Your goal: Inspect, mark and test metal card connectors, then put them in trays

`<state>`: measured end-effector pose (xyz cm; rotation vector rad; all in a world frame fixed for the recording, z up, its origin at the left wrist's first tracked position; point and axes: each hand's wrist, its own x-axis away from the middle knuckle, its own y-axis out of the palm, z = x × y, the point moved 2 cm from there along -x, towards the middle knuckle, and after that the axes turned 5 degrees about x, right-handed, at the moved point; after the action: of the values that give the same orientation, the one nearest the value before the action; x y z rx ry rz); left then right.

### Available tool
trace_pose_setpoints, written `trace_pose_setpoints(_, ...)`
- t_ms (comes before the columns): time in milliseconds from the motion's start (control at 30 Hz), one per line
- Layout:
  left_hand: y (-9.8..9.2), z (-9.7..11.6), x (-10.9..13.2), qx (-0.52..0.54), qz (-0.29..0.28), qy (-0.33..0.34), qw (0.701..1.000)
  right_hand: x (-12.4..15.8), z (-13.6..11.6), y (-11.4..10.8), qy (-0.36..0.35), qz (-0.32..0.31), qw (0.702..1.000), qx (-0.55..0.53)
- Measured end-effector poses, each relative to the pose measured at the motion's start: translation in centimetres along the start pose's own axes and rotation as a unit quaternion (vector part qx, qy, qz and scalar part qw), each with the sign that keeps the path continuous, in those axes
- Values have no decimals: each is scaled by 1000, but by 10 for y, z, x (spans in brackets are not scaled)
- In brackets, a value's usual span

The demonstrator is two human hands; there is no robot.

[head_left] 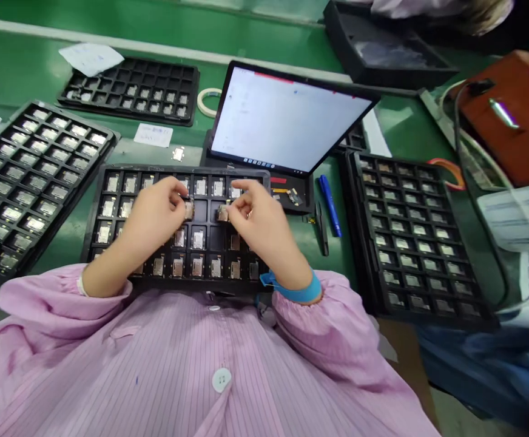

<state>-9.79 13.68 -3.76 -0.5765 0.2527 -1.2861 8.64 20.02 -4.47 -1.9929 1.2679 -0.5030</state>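
Observation:
A black compartment tray (207,237) lies in front of my body, most of its pockets holding small silver circuit boards. Over its left middle is my left hand (158,209), fingers pinched on one small circuit board (188,210). My right hand (262,221), with a blue wrist strap (298,291), is over the right part of the tray. Its thumb and forefinger grip another small circuit board (222,212). Between the two hands some pockets show bare black. My forearm and fingers cover several pockets.
A tablet (292,121) leans behind the tray. Filled trays stand at the left (32,176) and right (421,237). Tweezers (321,229) and a blue pen (330,205) lie right of my tray. Behind it are a tape roll (208,102), a label (153,135) and a loose board (178,153).

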Motion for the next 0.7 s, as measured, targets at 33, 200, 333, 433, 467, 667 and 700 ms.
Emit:
trace_pose_setpoints(33,5,2,-4,-27,-4,0,1000,-5,1,3,2,-10,1000,29)
trace_pose_setpoints(200,29,17,-4,-58,5,14,998,-11,18,16,14,-40,996,83)
trace_pose_setpoints(333,38,14,-16,-71,36,48,996,-33,48,32,0,-32,996,78)
trace_pose_setpoints(433,40,11,-15,-62,45,52,996,-39,58,35,-8,-50,996,72)
trace_pose_setpoints(467,41,10,-14,-57,45,52,996,-39,59,35,-7,-59,996,73)
trace_pose_setpoints(667,44,1,-12,-29,47,55,997,-34,56,28,-6,-48,995,88)
trace_pose_setpoints(700,45,-1,-13,-26,45,57,997,-32,54,27,-12,-43,995,86)
